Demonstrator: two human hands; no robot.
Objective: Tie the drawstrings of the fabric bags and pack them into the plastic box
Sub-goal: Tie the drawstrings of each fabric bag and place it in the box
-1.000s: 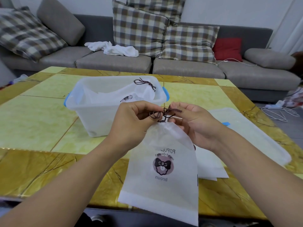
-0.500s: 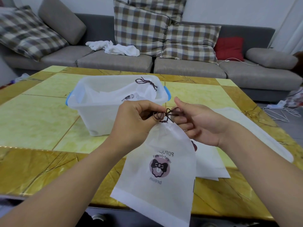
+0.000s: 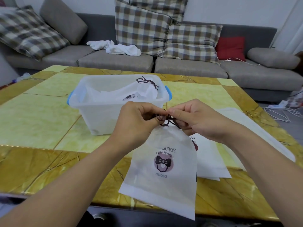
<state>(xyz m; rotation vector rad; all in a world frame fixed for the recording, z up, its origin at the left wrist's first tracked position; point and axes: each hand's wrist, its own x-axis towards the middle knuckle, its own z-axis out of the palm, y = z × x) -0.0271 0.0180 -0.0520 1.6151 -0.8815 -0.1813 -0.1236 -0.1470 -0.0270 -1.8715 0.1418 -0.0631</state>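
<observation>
Mid-tie on one bag. Left hand (image 3: pixel 139 118) pinches a loop of the dark brown drawstring cord (image 3: pixel 165 118); right hand (image 3: pixel 191 119) pinches the cord's other end, fingertips of both hands nearly meeting over the knot. The white non-woven fabric bag with a bow logo (image 3: pixel 162 174) hangs from the cord, its neck gathered shut, its lower edge over the near edge of the yellow marble-pattern counter (image 3: pixel 41 118). Knot looks partly formed, not pulled tight as far as I can tell.

Done so far: the translucent plastic box with blue handles (image 3: pixel 114 118) stands on the counter just behind the hands and holds at least one white bag with a tied dark cord (image 3: pixel 147 82) at its rim; more white fabric lies inside, count unclear.

Left: finish this knot, drop the bag into the box, then deal with the flat white bags stacked on the counter (image 3: pixel 211 163) under the right wrist. How many there, cannot tell. A large white sheet, maybe the box lid (image 3: pixel 255 133), lies beside them at right.
</observation>
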